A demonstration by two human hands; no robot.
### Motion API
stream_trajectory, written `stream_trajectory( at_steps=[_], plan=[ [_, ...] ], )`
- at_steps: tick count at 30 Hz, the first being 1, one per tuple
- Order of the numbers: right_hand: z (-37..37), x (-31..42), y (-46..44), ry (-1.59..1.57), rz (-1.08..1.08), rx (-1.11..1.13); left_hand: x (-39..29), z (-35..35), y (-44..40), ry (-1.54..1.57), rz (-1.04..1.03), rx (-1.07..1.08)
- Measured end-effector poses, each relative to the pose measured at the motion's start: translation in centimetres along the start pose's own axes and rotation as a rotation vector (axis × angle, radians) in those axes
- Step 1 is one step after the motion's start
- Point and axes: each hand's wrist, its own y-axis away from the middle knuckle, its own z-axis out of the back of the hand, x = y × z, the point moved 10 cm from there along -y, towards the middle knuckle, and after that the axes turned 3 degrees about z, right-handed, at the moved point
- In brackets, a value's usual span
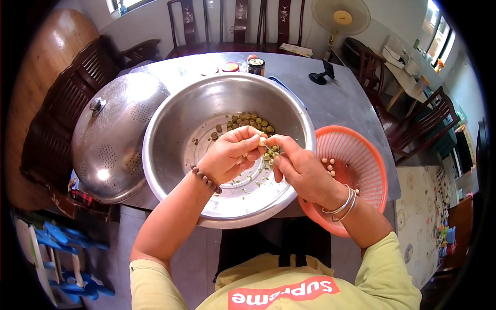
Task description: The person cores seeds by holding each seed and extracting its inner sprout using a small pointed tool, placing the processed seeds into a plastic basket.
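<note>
Over a wide steel basin [170, 119], my left hand [232, 155] pinches a small pale round seed [262, 141] between thumb and fingers. My right hand [305, 173] is closed close beside it, its fingertips near the seed. Something thin shows at those fingertips, too small to name. Inside the basin lie several green round seeds [248, 120] and green scraps of shell, partly hidden behind my hands. To the right, an orange plastic basket [380, 170] holds several pale seeds [329, 166], with my right wrist above its edge.
A perforated domed steel lid [116, 134] leans at the basin's left. Behind the basin stand a dark jar [256, 65] and a red-rimmed lid [230, 67]. A black stand [321, 76] is on the grey table [341, 103]. Wooden chairs [240, 26] and a fan [341, 17] surround it.
</note>
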Motion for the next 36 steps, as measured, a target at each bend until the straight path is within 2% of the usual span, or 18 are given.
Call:
stream_trajectory(
  at_steps=[14,19,23,28,36],
  plan=[
    [0.1,-0.5,-0.1,-0.043,-0.042,0.045,-1.2,-0.9,0.2,-0.171,-0.11,0.024],
    [0.0,-0.9,-0.1,-0.03,-0.057,0.049,-1.9,-0.8,0.5,-0.411,-0.168,-0.08],
    [-0.2,-1.2,-0.1,-0.03,-0.066,0.053,-2.1,-0.7,0.5,-0.489,-0.199,-0.096],
    [-0.3,-1.8,-0.2,-0.017,-0.073,0.055,-2.2,-1.3,0.7,-0.772,-0.201,-0.165],
    [0.0,-1.3,0.2,-0.004,-0.016,0.034,-2.3,-2.1,0.7,-0.721,-0.199,-0.101]
  ],
)
